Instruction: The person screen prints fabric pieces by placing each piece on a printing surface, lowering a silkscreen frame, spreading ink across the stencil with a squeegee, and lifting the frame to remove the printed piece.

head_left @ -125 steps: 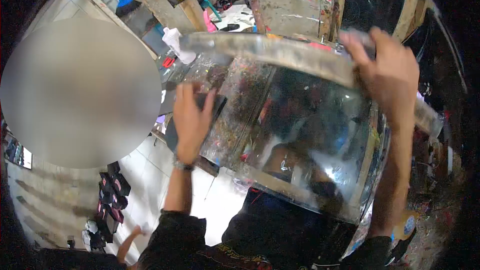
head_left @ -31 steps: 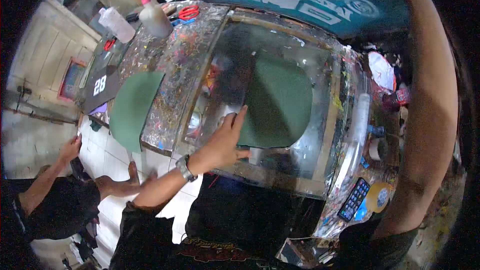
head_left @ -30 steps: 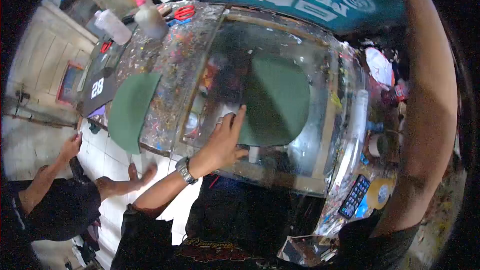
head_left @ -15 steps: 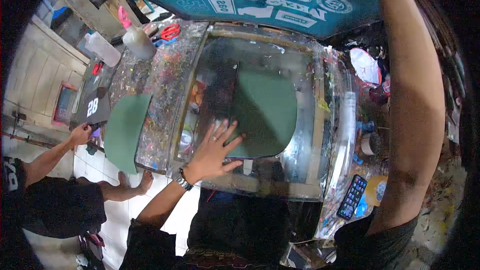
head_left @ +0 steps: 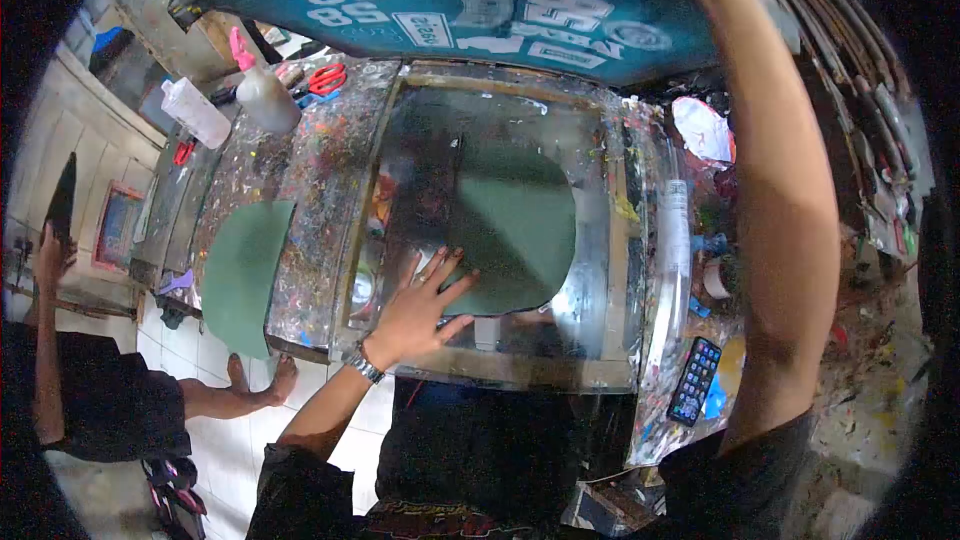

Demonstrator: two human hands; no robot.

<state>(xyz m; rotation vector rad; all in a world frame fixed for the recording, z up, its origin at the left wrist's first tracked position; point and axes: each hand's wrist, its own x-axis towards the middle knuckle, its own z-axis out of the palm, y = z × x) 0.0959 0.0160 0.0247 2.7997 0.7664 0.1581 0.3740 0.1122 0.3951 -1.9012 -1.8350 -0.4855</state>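
Left hand (head_left: 415,315), fingers spread, overlaps green panel's (head_left: 515,225) left edge, glass (head_left: 591,230) bare rightward.

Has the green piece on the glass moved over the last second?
No, the green piece shows no clear shift against the wooden frame around the glass.

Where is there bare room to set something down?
The paint-spattered tabletop looks bare between the leftmost green panel and the framed glass. Crowded: far left, by spray bottle and red-handled scissors; right edge, around the smartphone.
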